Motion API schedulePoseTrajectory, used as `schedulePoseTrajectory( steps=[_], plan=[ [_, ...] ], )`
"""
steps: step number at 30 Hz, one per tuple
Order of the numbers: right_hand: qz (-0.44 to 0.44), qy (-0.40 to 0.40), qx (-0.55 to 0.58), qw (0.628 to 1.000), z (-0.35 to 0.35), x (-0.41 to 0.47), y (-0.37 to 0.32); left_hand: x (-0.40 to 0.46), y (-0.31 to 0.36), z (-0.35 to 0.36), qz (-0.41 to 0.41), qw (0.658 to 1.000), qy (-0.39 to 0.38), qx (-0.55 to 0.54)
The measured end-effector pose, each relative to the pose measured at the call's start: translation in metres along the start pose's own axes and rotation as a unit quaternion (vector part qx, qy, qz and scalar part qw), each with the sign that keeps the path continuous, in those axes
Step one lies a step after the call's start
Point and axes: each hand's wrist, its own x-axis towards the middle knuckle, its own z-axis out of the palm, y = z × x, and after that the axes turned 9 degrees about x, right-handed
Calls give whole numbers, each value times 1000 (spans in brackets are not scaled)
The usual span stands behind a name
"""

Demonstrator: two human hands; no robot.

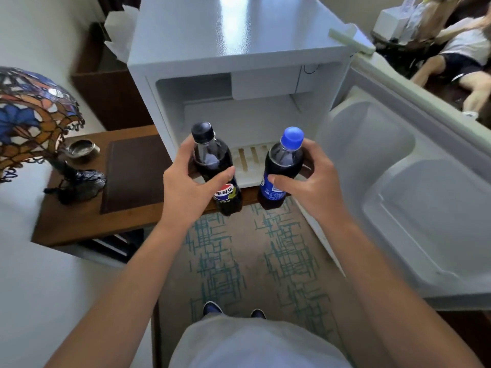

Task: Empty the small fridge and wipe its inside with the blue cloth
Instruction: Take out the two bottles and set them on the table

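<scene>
Left hand point(186, 179): fingers curled round black-capped cola bottle point(215, 168). Right hand point(310, 179): fingers curled round blue-capped cola bottle point(279, 171). Both bottles are held upright just in front of the small fridge point(233, 49), door point(398, 181) swung open. Cavity judged emptied where visible; wiping outstanding; blue cloth not seen.

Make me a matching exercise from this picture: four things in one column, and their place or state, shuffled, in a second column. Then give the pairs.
Things:
1. black-capped bottle
2. blue-capped bottle
3. fridge door
4. stained-glass lamp

Places or states:
A. swung open to the right
B. held in the right hand
C. standing on the wooden table
D. held in the left hand

Pairs: 1-D, 2-B, 3-A, 4-C
</scene>
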Motion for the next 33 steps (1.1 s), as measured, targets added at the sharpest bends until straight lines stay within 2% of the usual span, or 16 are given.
schedulePoseTrajectory(
  steps=[13,24,33],
  plan=[
    [12,-37,18,999,1,-50,-4,-49,-15,-24,-26,999,-29,9],
    [63,-93,31,993,101,-94,-8,-88,-65,-117,-60,997,7,43],
    [50,-137,25,989,164,-105,-20,-99,-106,-165,-93,992,40,69]
  ],
)
